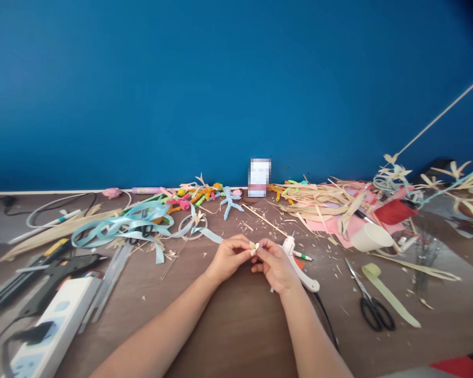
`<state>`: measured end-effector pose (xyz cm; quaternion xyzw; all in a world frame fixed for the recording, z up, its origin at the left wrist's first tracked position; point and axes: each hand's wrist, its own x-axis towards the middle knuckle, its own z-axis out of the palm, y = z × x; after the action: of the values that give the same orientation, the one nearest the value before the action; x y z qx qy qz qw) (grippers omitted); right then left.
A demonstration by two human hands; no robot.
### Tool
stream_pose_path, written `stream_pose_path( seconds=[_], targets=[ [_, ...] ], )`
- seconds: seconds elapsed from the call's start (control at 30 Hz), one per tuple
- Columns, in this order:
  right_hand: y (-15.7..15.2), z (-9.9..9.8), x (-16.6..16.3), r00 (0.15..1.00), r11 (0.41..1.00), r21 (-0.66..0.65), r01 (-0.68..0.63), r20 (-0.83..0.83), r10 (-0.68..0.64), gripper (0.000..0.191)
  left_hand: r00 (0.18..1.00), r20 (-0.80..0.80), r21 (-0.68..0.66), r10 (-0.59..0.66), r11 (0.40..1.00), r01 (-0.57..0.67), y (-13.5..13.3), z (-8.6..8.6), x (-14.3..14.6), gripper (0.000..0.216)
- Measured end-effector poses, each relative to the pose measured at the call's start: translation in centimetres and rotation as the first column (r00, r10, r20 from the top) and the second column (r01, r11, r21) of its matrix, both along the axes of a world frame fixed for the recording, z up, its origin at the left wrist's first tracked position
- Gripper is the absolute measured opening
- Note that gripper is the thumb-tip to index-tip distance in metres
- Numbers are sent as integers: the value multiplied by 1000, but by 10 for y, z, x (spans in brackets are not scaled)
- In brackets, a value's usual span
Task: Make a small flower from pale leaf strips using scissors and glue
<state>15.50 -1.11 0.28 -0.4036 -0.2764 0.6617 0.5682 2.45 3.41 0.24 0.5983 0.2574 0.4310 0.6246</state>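
Note:
Close together over the middle of the table, my left hand (pixel 232 257) and my right hand (pixel 275 263) pinch a small cream flower (pixel 254 248) between their fingertips. Its pale petals stick up between the thumbs; its lower part is hidden by the fingers. Just beyond my right hand lies a white glue gun (pixel 299 265), its cord running toward me. A marker with a green band (pixel 302 256) lies beside the gun. Left of my left hand, a light blue ribbon (pixel 211 234) trails across the table.
Black-handled scissors (pixel 372 310) and a pale green ribbon (pixel 394 299) lie at right. Dried straw strips (pixel 323 202), a white cup (pixel 372 237) and finished flowers (pixel 398 170) crowd the far right. At left are a power strip (pixel 63 315), a black glue gun (pixel 61 275) and clear glue sticks (pixel 110 278).

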Motion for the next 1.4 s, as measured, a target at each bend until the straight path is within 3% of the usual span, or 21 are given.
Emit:
stream_pose_path(
  seconds=[0.2, 0.37, 0.63, 0.77, 0.87, 1.0, 1.23, 1.4],
  targets=[
    [1, 0, -5, 951, 970, 190, 148, 241, -192, 12, 997, -32, 45, 69, 997, -68, 3, -4, 0, 14],
    [-1, 4, -8, 851, 935, 322, 149, 439, -287, 5, 993, -25, 42, 113, 993, -112, 4, -8, 1, 15],
    [-7, 9, -9, 646, 870, 483, 97, 634, -424, 9, 976, -94, 116, 194, 976, -183, 3, -5, 0, 12],
    [-7, 8, -11, 635, 861, 498, 106, 633, -444, 11, 972, -97, 121, 214, 972, -202, 2, -3, 0, 14],
    [-6, 4, -13, 685, 881, 456, 127, 601, -411, 11, 966, -90, 110, 241, 967, -231, 2, -4, 1, 13],
    [-5, 1, -17, 721, 898, 414, 151, 575, -387, 15, 961, -36, 16, 274, 962, -274, 3, -7, 2, 12],
    [-7, 3, -17, 558, 879, 455, 142, 696, -451, 7, 982, 102, -279, 158, 952, -124, 4, -10, 6, 14],
    [-8, 5, -14, 543, 886, 443, 137, 715, -441, 5, 984, 117, -375, 134, 924, -81, 4, -13, 6, 14]
  ],
)
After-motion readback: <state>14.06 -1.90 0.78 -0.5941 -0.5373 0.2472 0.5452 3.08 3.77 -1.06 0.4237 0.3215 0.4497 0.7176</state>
